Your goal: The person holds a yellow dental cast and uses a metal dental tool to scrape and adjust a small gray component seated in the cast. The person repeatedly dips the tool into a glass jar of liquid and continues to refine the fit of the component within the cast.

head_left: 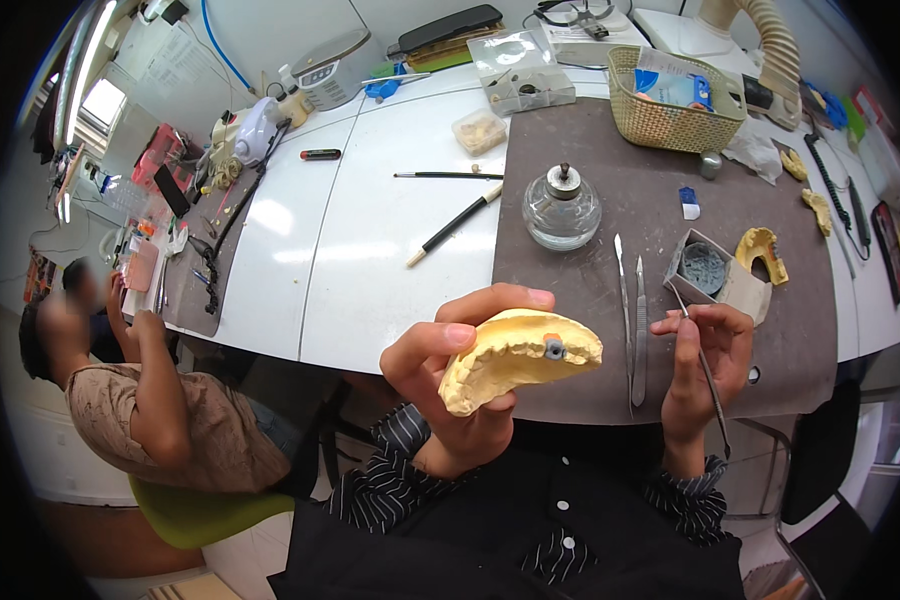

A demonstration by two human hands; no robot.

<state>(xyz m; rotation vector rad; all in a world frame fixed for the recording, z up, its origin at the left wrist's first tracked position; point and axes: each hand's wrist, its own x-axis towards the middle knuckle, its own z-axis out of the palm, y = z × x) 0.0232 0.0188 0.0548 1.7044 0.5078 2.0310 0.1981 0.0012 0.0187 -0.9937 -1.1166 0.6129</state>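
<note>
My left hand (450, 400) grips a yellow plaster dental model (510, 352) by its ends and back, raised over the table's near edge. On its front sits a small grey wax piece (554, 348) with a bit of orange above it. My right hand (708, 370) pinches a thin metal wax carver (707, 365), its upper tip by a small box (705, 262) of grey-blue wax. Between the hands, a metal carving tool (623, 300) and a scalpel handle (641, 325) lie on the brown mat. Another yellow model (762, 256) rests beside the wax box.
A glass spirit lamp (561, 212) stands on the brown mat (590, 290). Behind it are a woven basket (670, 120), a clear parts box (520, 75) and a small tub (479, 132). Brushes (454, 226) lie on the white table. Another person (160, 420) sits at the left.
</note>
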